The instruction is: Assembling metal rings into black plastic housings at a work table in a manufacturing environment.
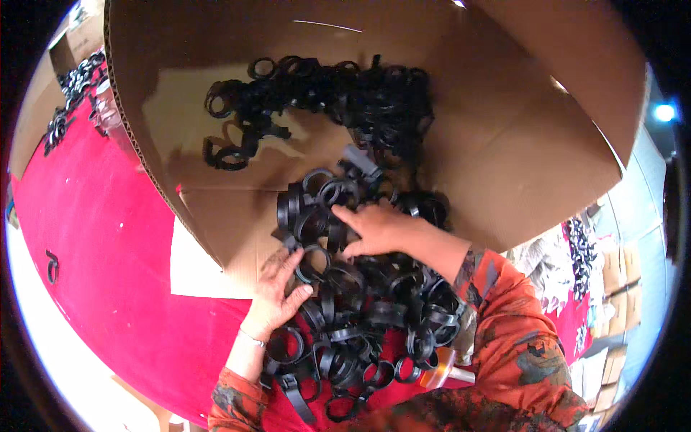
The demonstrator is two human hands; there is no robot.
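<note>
Okay, one black ring [303,274] is lying just right of the left hand [277,291], beside its thumb and forefinger, nearer it than the right hand [378,229]; round, so no clear long axis. Both hands are spreading thumb and forefinger at the loose ring pile [387,313]; can't tell if either is gripping. Beyond, an open cardboard box [497,173] is holding another black heap [392,101]. Red cloth [108,237] is showing under the pile.

Toward the table's [108,237] near edge, the left hand [276,291] is held with thumb and forefinger parted; the right hand [380,229] is stretched farther from that edge, its forearm [440,248] angled leftward, forefinger and thumb spread
</note>
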